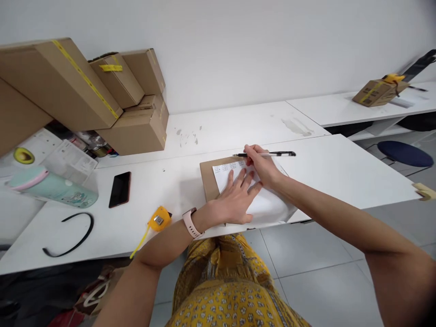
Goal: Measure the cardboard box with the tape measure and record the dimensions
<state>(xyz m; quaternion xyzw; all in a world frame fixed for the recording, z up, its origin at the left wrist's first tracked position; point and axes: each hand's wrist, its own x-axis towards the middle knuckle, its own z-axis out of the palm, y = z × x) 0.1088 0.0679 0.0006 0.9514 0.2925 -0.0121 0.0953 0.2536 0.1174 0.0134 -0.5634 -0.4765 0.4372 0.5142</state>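
Observation:
My left hand (235, 198) lies flat with fingers spread on a white sheet of paper (265, 204) that bears printed rows at its top. The sheet rests on a flat brown cardboard piece (207, 179) on the white table (334, 168). My right hand (262, 167) is closed on a black-tipped pen (272, 154), held roughly level just above the paper's upper edge. A pink watch (190, 222) is on my left wrist.
A yellow tape measure (158, 219) lies near the table's front edge, with a black phone (120, 189), a black curved band (73, 236) and a mint bottle (51, 187) further left. Cardboard boxes (102, 95) are stacked at back left. A small box (378, 92) sits on the far right desk.

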